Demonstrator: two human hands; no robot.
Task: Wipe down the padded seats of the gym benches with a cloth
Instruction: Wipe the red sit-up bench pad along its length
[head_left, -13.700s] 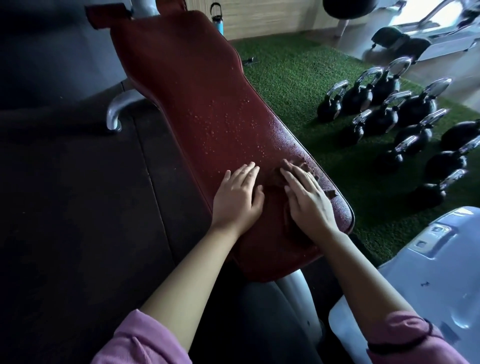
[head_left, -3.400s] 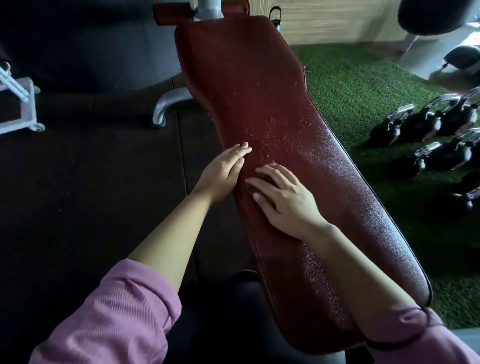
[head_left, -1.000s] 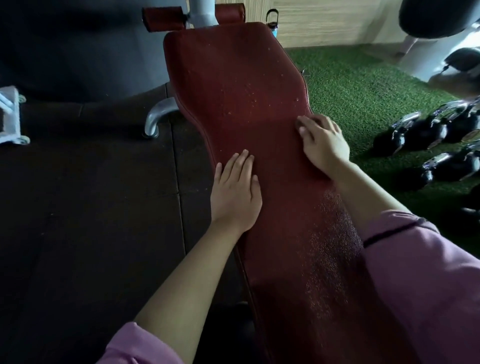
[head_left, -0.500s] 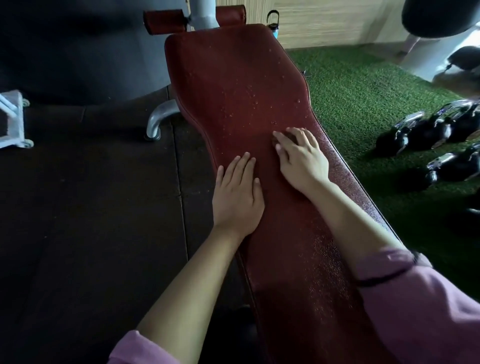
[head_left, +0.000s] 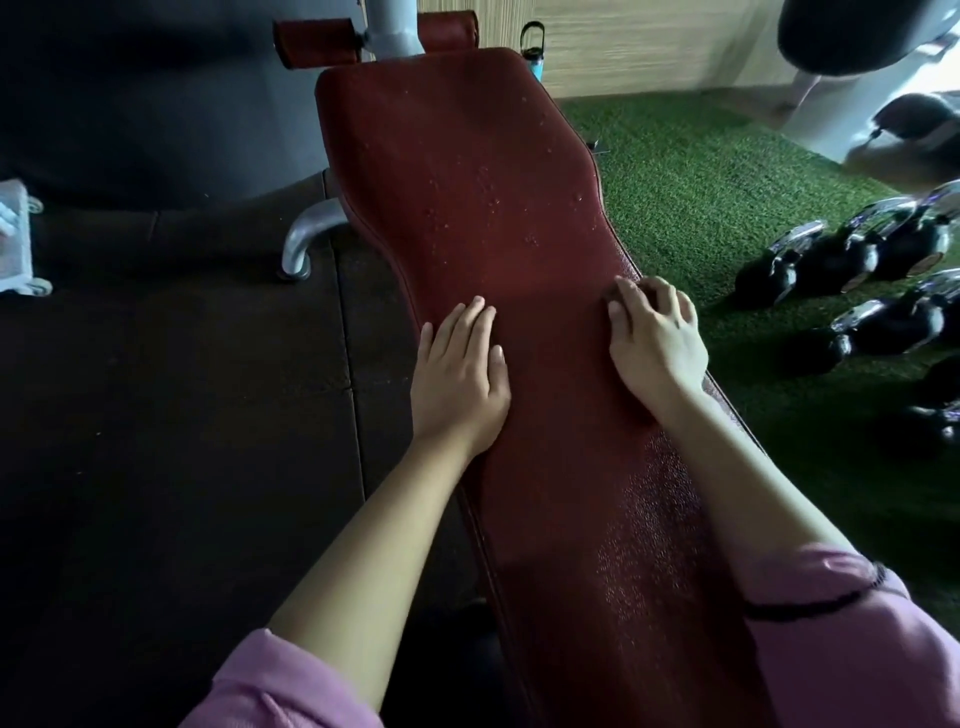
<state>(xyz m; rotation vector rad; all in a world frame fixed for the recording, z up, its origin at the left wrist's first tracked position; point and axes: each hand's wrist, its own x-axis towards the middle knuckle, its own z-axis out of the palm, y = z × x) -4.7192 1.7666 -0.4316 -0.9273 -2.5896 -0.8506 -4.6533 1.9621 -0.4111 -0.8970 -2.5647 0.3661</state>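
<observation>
The left hand (head_left: 460, 376) lies flat and open on the red worktop (head_left: 483, 171). The right hand (head_left: 655, 340) presses a dark cloth (head_left: 613, 297). A blue bottle (head_left: 534, 49) stands behind.

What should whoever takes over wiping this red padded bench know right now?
Left hand: flat, open, bracing the red padded bench seat at its left edge.
Right hand: pressing a dark cloth, mostly hidden beneath it, at the right edge, mid-length.
Done: no droplets show between the hands.
Left: droplets on the far half; fine speckles near the right forearm may need another pass.
</observation>
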